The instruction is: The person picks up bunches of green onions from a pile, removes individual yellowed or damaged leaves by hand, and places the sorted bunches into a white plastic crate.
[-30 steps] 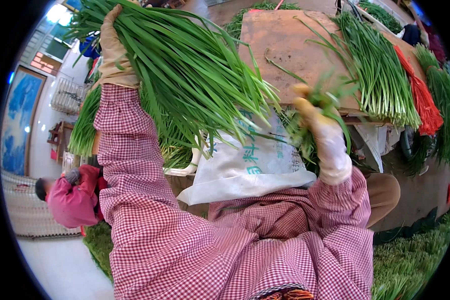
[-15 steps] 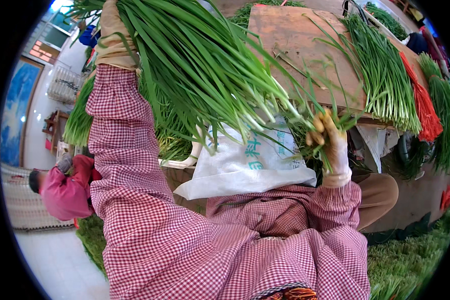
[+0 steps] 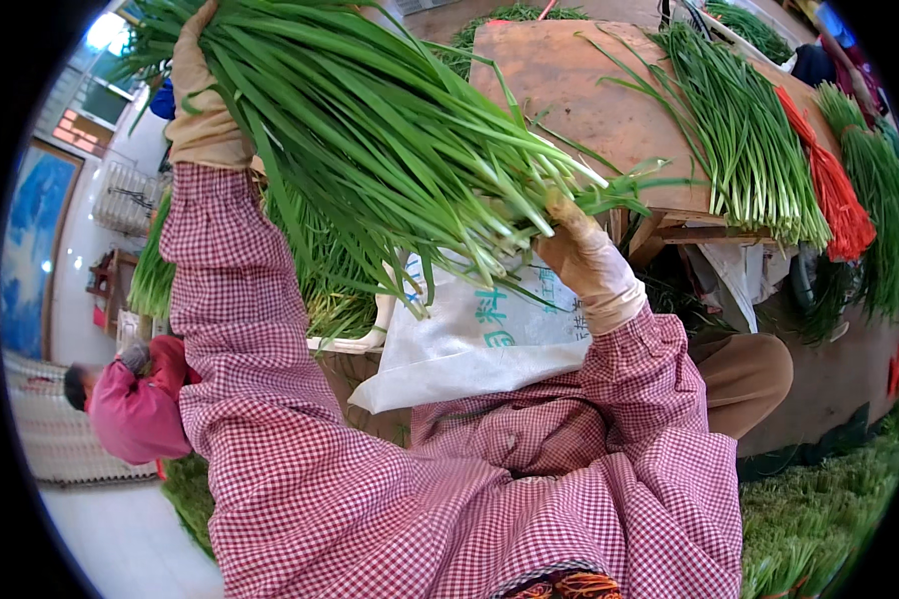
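Note:
A big bunch of garlic chives (image 3: 370, 130) slants across the upper middle, leaves to the upper left and pale stem ends to the right. My left hand (image 3: 196, 95), in a tan glove, is wrapped round its leafy part; the bunch hides most of the fingers. At the stem ends, my right hand (image 3: 581, 250), in a stained pale glove, has its fingers closed on some chives. Loose green blades stick out beyond it. Under the bunch, a white woven sack (image 3: 449, 349) lies over my lap.
On the wooden board (image 3: 589, 90) to the right lie a second bunch of chives (image 3: 749, 150) and red ties (image 3: 837, 195). More chives (image 3: 340, 270) fill a white-rimmed container at left. A person in pink (image 3: 142, 404) sits at far left. Greens (image 3: 839, 499) cover the floor at lower right.
My right hand has moved left and up from beside the board to the stem ends, closing on them. The left hand and bunch have shifted slightly left.

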A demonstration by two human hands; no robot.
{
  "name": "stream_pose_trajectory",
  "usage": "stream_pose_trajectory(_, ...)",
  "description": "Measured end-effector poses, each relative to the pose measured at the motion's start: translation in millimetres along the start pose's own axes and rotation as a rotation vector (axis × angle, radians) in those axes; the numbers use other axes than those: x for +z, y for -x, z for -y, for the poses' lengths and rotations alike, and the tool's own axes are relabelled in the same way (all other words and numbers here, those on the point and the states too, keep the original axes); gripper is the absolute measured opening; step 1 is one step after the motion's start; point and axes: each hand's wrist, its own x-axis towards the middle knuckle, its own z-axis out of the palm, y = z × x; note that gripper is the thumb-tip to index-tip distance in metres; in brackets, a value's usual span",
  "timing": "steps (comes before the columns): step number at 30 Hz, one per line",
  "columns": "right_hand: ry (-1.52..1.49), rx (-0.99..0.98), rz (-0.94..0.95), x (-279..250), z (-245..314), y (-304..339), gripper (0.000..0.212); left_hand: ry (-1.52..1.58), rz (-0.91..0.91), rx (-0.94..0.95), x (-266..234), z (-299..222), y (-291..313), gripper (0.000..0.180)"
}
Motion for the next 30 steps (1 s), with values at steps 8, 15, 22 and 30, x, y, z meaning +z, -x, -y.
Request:
stream_pose_trajectory(8,-0.080,-0.056,-0.097,12,-2,-7,0.035,0.259,0.243,-0.204,13,-18,10,0.024)
stream_pose_trajectory(15,0.103,-0.065,-0.004,-2,13,26,0.038,0.254,0.437,-0.284,28,-9,24,0.026)
stream_pose_trajectory(22,0.135,0.116,-0.012,-91,16,86,0.033,0.141,0.034,-0.345,-19,1,-40,0.026)
stream_pose_trajectory(30,1.741,0.324,-0.516,-101,23,82,0.055,0.083,-0.020,-0.302,67,-57,10,0.027)
